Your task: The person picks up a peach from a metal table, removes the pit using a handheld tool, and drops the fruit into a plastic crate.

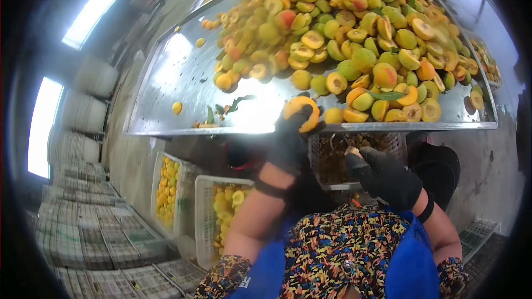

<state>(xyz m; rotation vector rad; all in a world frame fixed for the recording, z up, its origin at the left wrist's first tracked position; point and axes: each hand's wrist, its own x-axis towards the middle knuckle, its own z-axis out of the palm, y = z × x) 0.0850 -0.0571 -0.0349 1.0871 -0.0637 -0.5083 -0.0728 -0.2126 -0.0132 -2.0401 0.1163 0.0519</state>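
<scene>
My left hand [291, 135], in a black glove, is closed around a cut yellow peach [302, 113] at the tray's near edge. My right hand [388, 176], also gloved in black, grips a small pitting tool [353, 150] with a pale handle; its thin metal end points up and left, and its exact shape is hard to make out. The right hand is below the edge, over a crate [397, 147] holding dark brown scraps, perhaps pits. Beyond both hands, a heap of whole and halved peaches [363, 60] covers much of the metal tray [160, 97].
The tray's raised rim [421, 126] runs across in front of me. Two white crates of yellow fruit, one nearer [203, 216] and one farther left [180, 188], stand on the floor. Stacked crates [83, 227] fill the lower left. A dark round stool or bucket [440, 169] stands at right.
</scene>
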